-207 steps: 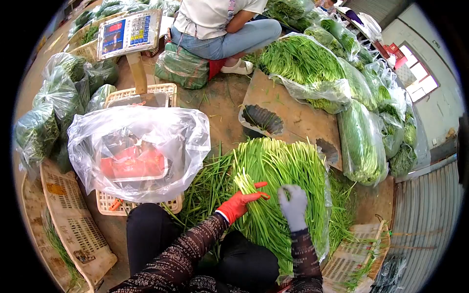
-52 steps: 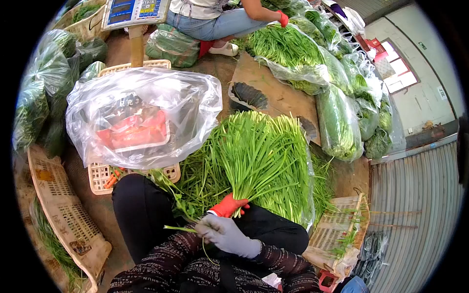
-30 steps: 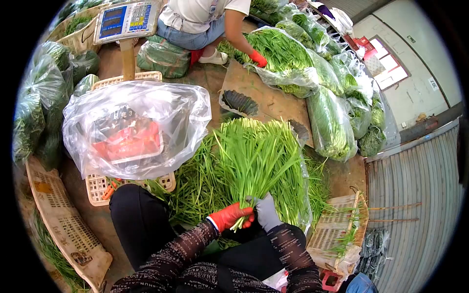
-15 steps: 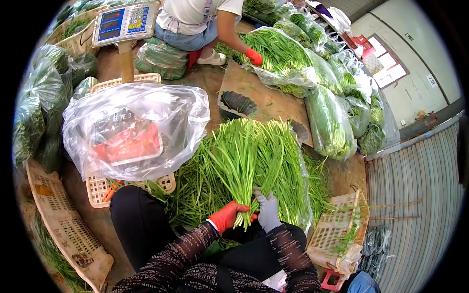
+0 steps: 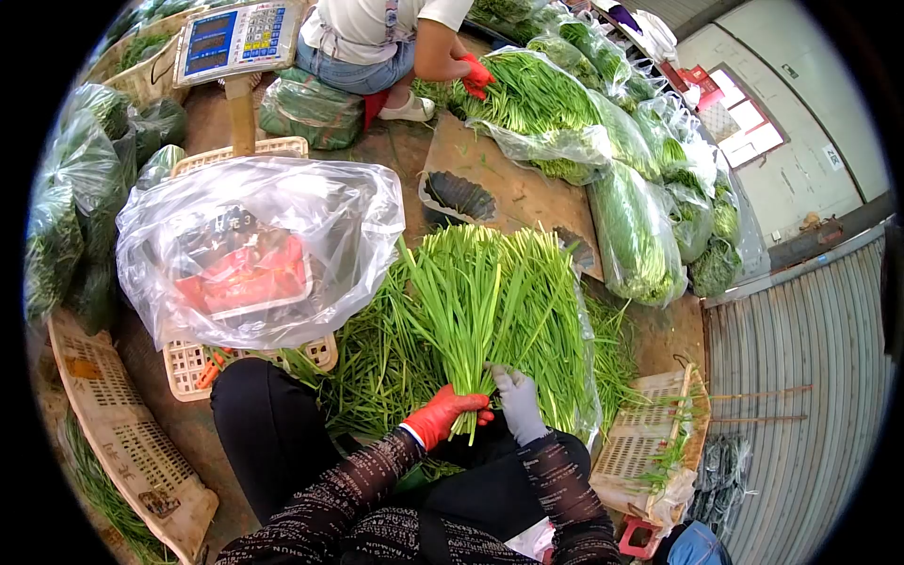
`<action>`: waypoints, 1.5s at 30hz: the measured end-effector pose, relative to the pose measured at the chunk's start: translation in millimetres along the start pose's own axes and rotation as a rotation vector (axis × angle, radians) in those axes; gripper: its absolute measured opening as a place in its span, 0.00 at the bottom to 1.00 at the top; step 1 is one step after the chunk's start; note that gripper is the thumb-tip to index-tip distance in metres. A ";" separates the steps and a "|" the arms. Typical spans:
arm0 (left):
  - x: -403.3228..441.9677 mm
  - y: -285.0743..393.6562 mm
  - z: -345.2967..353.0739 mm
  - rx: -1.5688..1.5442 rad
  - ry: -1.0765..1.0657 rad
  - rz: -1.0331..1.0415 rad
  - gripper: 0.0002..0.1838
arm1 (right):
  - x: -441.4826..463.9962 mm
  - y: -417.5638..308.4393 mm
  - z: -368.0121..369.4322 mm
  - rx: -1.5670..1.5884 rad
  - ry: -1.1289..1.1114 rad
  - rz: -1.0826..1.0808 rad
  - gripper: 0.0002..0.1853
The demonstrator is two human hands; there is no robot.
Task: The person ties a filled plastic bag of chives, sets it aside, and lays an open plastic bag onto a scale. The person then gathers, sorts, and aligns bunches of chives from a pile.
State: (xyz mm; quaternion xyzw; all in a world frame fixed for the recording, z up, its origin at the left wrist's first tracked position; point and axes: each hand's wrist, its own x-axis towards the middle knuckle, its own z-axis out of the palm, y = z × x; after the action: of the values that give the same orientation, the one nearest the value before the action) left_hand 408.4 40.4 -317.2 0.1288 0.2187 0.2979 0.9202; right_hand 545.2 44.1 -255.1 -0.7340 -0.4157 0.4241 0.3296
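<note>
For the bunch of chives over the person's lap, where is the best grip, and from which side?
I'd wrap the stem end of the bunch of chives, just above the pale butts, coming in low from the person's side. There the stalks gather into a narrow neck, while the far end fans out loosely. The left hand holds it there.

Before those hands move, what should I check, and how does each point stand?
1. Left hand closed around the bunch of green stalks: ok.
2. Right hand touching the bunch: cannot tell; its fingers are right beside the stalks.
3. Co-worker's red-gloved hand well apart from both: ok.
4. Loose greens left of the main pile neatly aligned: not ok, they lie tangled.
5. Reading on the scale display: cannot tell.
</note>
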 end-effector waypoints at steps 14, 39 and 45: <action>10.9 -6.5 -17.4 0.007 -0.042 0.130 0.22 | 1.6 6.6 -17.6 -0.072 -0.025 -0.109 0.13; 14.6 -5.1 -24.6 -0.067 -0.065 0.016 0.24 | 12.6 10.8 -5.9 0.102 0.084 -0.279 0.16; 10.9 -0.8 -15.3 -0.134 -0.061 0.018 0.21 | -4.6 -18.9 17.3 0.213 0.233 -0.220 0.12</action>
State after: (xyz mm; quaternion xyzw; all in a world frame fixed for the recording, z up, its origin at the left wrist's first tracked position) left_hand 409.5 47.9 -334.4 0.0780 0.1691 0.3160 0.9303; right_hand 522.0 50.6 -245.0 -0.6892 -0.4051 0.3393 0.4957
